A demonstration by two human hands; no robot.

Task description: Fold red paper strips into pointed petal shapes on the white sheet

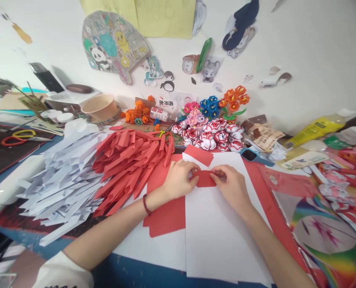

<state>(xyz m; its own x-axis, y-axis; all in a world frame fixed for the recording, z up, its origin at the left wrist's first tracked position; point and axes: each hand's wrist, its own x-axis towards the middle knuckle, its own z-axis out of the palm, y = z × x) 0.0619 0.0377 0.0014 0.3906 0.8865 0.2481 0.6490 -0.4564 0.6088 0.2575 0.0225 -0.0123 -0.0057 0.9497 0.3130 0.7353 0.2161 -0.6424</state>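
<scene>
A small piece of red paper point(206, 179) is pinched at both ends between my two hands, over a white sheet point(223, 236). My left hand point(182, 178) grips its left end, thumb against the fingers; a dark red bracelet circles that wrist. At the right end, my right hand point(229, 184) pinches the paper in the same way. Just beyond my fingers lies another red paper piece point(199, 155). To the left of my left hand spreads a heap of folded red paper strips point(133, 156), next to a pile of folded white strips point(67, 176).
Red and white paper flowers point(217, 134) stand at the back, near orange flowers point(234, 99) and blue ones point(210, 107). A smartwatch point(250, 155) lies right of them. Scissors point(22, 138) and a paper bowl point(100, 108) are at the left. A patterned plastic packet point(322, 228) sits right.
</scene>
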